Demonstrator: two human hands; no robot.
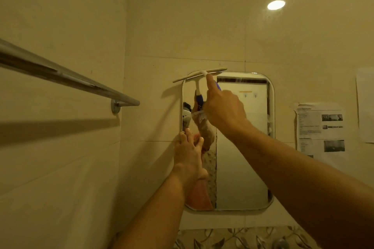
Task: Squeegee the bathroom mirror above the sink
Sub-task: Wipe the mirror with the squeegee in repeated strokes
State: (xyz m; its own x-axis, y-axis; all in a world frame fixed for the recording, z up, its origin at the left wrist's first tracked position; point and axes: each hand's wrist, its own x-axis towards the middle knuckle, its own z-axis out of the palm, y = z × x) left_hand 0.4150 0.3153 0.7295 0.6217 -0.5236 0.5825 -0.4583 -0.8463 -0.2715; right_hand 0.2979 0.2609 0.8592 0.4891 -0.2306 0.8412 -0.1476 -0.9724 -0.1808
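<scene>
Chrome towel rail is fixed to the left wall; the mirror is braced at its left edge by the left hand, fingers spread flat; the squeegee, blade along the mirror's top-left corner, is gripped by the right hand, index finger extended up the handle; printed sheets are stuck to the right wall.

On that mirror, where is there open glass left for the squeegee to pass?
Open glass: the mirror's right half, under the right hand down to the bottom rim. Crowded: the upper left corner, where the squeegee sits, and the left edge, where the left hand rests.
</scene>
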